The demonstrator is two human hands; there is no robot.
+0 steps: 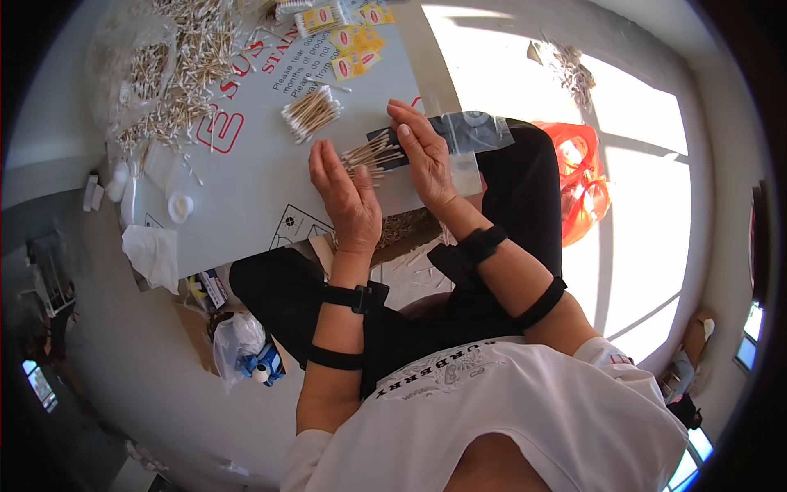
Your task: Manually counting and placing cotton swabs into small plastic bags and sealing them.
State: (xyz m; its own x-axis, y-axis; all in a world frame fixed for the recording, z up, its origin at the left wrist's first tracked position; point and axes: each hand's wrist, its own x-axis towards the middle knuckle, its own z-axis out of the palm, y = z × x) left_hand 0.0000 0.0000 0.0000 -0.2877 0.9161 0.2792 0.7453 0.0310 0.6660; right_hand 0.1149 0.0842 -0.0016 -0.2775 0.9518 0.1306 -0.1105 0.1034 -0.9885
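Observation:
A loose bunch of cotton swabs (373, 154) with pale wooden sticks lies between my two hands, just above or on the grey tabletop (246, 205). My left hand (346, 201) is on the left of the bunch, its fingers stretched out and close together. On the other side, my right hand (428, 164) is held flat with extended fingers, its palm facing the swab tips. Neither hand is closed around the sticks. Just beyond my left fingertips rests a neater bundle of cotton swabs (311, 113).
A big heap of swabs (197, 57) spills from clear plastic at the far left. Small yellow packets (357, 51) lie at the back. A clear plastic bag (484, 131) lies by my knee, with a red bag (578, 180) beyond. White tissue (153, 252) hangs at the table's left edge.

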